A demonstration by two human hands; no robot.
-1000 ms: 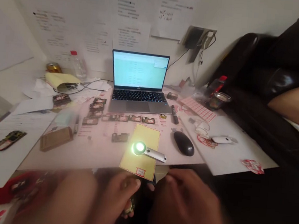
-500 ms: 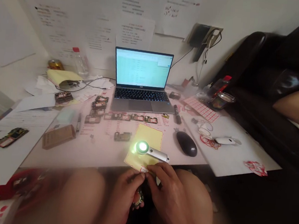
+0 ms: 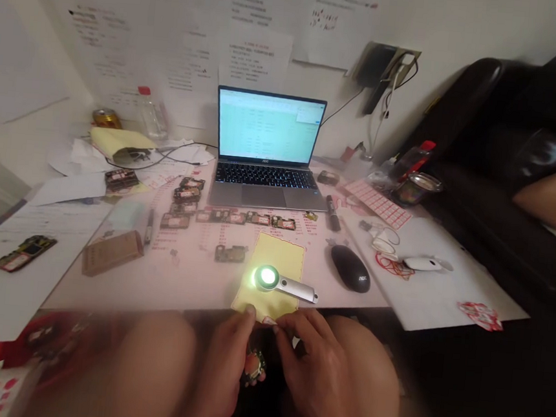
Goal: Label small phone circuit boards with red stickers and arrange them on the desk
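My left hand (image 3: 228,363) is closed around a small circuit board (image 3: 254,366), held low just off the table's front edge; the fingers hide part of it. Between thumb and index finger, my right hand (image 3: 317,364) pinches a small white label with red print (image 3: 269,321). The label sits over the near edge of a yellow sheet of paper (image 3: 284,254). A lit magnifier (image 3: 295,289) with a silver handle lies on that sheet, beyond both hands. Another circuit board (image 3: 230,253) rests left of the paper.
Behind stands an open laptop (image 3: 259,197), with a row of circuit boards (image 3: 260,220) before it. A black mouse (image 3: 349,268) and a marker (image 3: 333,213) are on the right. A brown box (image 3: 112,252) lies left. Below the table's left side is a red container (image 3: 26,358).
My left thumb has come away from the label and my right fingers, moving slightly up and left. The label stays in my right hand, and more of the held board shows.
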